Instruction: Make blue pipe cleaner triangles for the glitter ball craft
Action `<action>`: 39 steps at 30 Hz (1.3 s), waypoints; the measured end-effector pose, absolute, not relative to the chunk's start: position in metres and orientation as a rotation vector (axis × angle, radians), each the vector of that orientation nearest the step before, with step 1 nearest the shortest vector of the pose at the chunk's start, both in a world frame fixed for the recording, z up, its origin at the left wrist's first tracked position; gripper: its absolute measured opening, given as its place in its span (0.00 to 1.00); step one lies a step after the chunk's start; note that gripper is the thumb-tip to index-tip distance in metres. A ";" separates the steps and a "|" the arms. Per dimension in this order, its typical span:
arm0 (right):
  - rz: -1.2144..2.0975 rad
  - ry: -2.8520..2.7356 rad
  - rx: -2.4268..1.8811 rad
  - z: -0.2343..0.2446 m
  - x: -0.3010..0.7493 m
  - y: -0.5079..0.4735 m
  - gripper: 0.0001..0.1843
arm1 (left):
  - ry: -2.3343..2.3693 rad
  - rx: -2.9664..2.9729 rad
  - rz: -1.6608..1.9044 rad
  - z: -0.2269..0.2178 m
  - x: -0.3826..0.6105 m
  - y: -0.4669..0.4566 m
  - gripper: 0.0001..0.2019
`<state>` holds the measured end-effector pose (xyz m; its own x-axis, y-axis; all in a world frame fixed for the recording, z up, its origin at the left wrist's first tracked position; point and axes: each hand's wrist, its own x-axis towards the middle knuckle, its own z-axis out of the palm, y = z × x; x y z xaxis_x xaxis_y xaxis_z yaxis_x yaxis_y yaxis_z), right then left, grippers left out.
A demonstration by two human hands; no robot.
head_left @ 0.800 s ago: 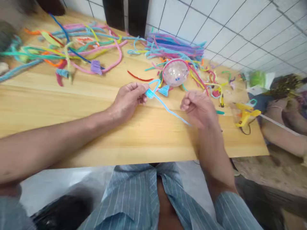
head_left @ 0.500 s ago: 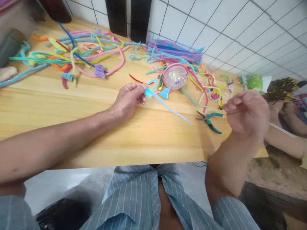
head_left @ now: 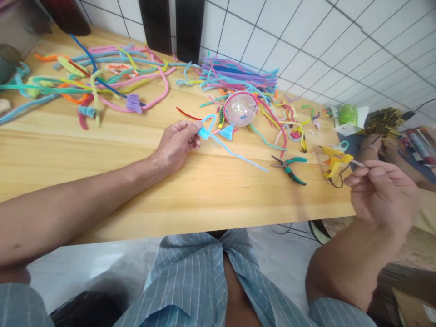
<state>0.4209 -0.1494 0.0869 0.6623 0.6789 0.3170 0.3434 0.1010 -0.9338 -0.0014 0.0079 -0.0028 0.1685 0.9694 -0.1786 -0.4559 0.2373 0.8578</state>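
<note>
Between the thumb and fingers of my left hand [head_left: 180, 141] is a light blue pipe cleaner [head_left: 235, 153], part of it wound into a flat patch, with a loop above and a long tail to the right. Another blue wound piece [head_left: 226, 132] lies just beyond it, beside a clear ball with a pink rim [head_left: 241, 109]. At the right, my right hand [head_left: 383, 190] pinches the whitish glue stick [head_left: 357, 163] that sticks out of the back of a yellow hot glue gun [head_left: 335, 160]. The gun is at the table's right edge.
Green-handled pliers [head_left: 291, 169] lie open on the wooden table [head_left: 204, 200]. Loose pipe cleaners [head_left: 116, 81] spread over the left; a purple and blue bundle [head_left: 241, 77] rests by the tiled wall. Another person's arm [head_left: 374, 141] is at the far right.
My right hand has moved right and down and now pinches the glue stick; the yellow glue gun has come into sight. My left hand keeps its hold, while the view has shifted slightly right.
</note>
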 end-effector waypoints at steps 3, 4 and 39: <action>0.358 -0.967 -1.458 0.092 0.379 -0.143 0.24 | 0.839 0.755 1.145 -0.003 -0.002 0.007 0.14; 0.433 -1.004 -1.442 0.093 0.364 -0.140 0.23 | 0.830 0.760 1.132 -0.002 -0.002 0.007 0.14; 0.112 -2.290 -0.905 0.011 0.236 -0.038 0.07 | 0.709 0.629 0.653 0.001 0.008 -0.017 0.13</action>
